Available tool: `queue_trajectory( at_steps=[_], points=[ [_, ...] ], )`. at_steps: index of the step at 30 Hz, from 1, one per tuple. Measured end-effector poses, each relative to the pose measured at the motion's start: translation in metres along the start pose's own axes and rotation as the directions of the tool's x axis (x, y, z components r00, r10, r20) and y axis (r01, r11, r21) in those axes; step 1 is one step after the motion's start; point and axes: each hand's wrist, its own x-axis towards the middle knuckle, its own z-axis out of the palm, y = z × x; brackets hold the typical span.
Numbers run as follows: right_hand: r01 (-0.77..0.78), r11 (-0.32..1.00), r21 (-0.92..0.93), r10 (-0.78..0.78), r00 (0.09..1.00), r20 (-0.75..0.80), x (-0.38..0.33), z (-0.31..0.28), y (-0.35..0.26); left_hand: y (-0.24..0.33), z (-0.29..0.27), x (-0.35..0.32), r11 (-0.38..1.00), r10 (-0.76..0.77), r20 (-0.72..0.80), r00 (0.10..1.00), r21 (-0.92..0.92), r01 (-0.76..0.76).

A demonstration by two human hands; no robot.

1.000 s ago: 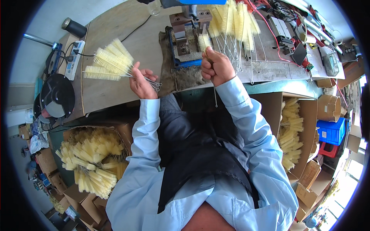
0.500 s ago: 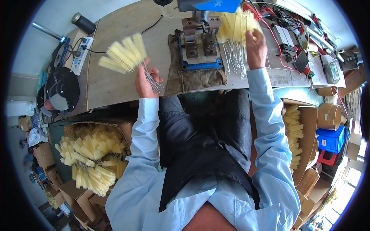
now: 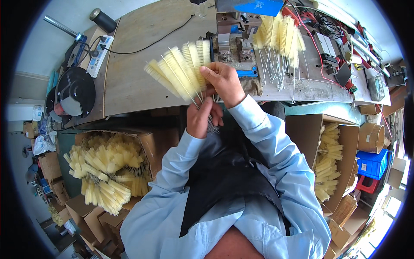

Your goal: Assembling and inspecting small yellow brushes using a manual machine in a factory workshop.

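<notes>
My left hand (image 3: 199, 118) is closed round the thin wire stems of several bottle brushes (image 3: 177, 73), whose pale yellow bristle heads fan out up and to the left. Just above it, my right hand (image 3: 227, 84) pinches the rightmost brush of that fan between thumb and fingers; its fingertips are partly hidden behind the bristles. Both hands are in front of the bench edge, close together. Behind them stands a small bench press (image 3: 233, 45) with a blue base and metal jaws. To its right lies a pile of similar brushes (image 3: 280, 41), wire stems toward me.
Left on the wooden bench (image 3: 142, 34) are a power strip (image 3: 100, 56), a black round machine (image 3: 77, 93) and a dark cylinder (image 3: 102, 19). Cables and tools crowd the right end. Below, cardboard boxes full of brushes (image 3: 105, 164) flank my legs.
My right hand has left the brush pile and come to the bunch in my left hand. The left hand has moved right with its brushes, and the view has shifted slightly.
</notes>
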Motion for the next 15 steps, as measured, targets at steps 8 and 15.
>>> queue_trajectory(
  at_steps=[8,15],
  points=[
    [-0.059,0.998,0.011,0.06,0.992,-0.107,-0.002,-0.001,0.016,-0.011,0.01,-0.032,0.996,-0.084,0.051,0.995,-0.006,0.085],
    [-0.174,0.924,0.339,0.213,0.974,-0.081,0.003,-0.032,0.007,-0.038,0.013,-0.069,0.998,-0.021,-0.272,0.962,-0.055,0.006]
  ],
)
